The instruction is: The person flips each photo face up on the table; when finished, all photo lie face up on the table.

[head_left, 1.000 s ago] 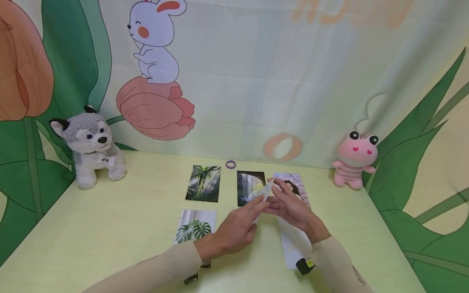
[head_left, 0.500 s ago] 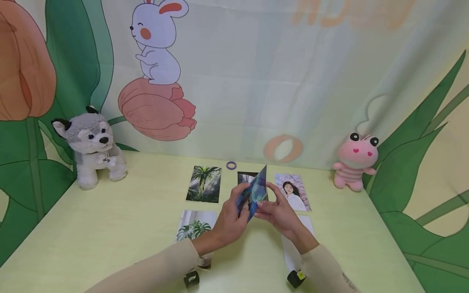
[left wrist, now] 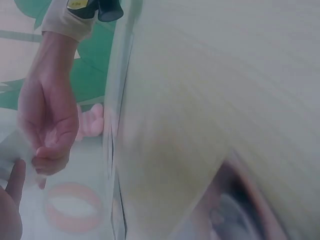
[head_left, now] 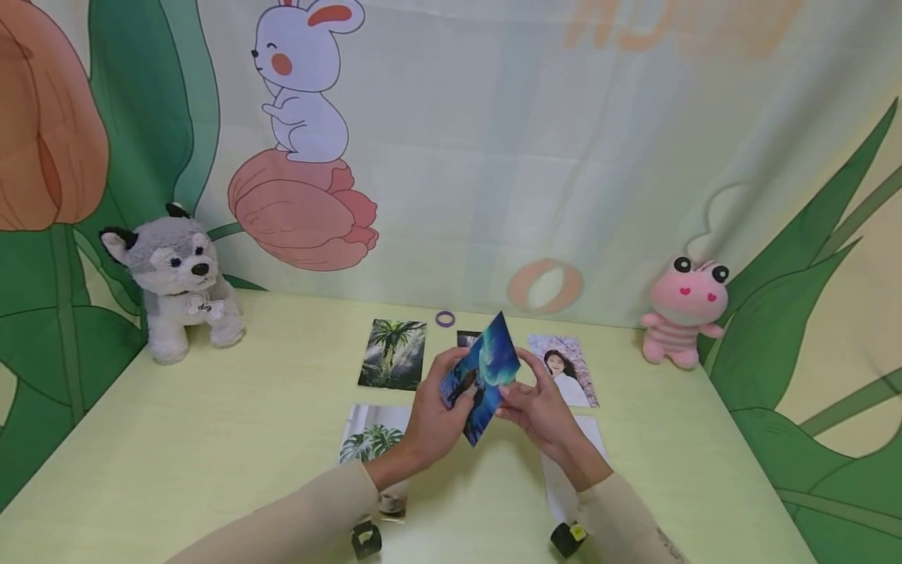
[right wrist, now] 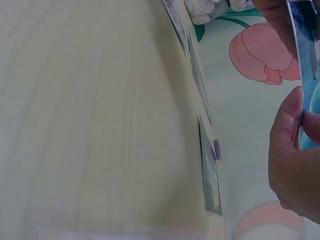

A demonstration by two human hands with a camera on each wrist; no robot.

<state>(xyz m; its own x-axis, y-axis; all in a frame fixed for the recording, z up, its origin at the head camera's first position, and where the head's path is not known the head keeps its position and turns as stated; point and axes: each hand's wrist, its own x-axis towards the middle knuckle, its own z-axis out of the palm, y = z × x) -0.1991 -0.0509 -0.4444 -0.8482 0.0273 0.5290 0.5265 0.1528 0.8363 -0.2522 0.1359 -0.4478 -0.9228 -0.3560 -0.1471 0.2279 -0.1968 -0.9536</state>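
Observation:
Above the middle of the table, both hands hold a photo print (head_left: 486, 376) with a blue, glowing night-sky picture. It stands tilted, one corner up. My left hand (head_left: 433, 415) grips its left side, thumb across the picture and fingers behind. At the lower right edge my right hand (head_left: 539, 411) pinches the print between thumb and fingers; the right wrist view shows this hand (right wrist: 295, 170) at the print's edge. In the left wrist view the print's pale back (left wrist: 12, 150) shows. Whether it is one print or several, I cannot tell.
On the table lie a palm photo (head_left: 391, 354), a mostly covered dark photo (head_left: 467, 338), a portrait photo (head_left: 564, 372), a leafy-plant photo (head_left: 373, 435) and a whitish print (head_left: 560, 478). A purple ring (head_left: 445, 319), plush dog (head_left: 179, 282) and pink plush frog (head_left: 683, 309) stand farther back.
The print has turned from showing its pale back to showing its blue picture, now facing the head camera more. Both hands have shifted their hold and drawn slightly back, uncovering the portrait photo.

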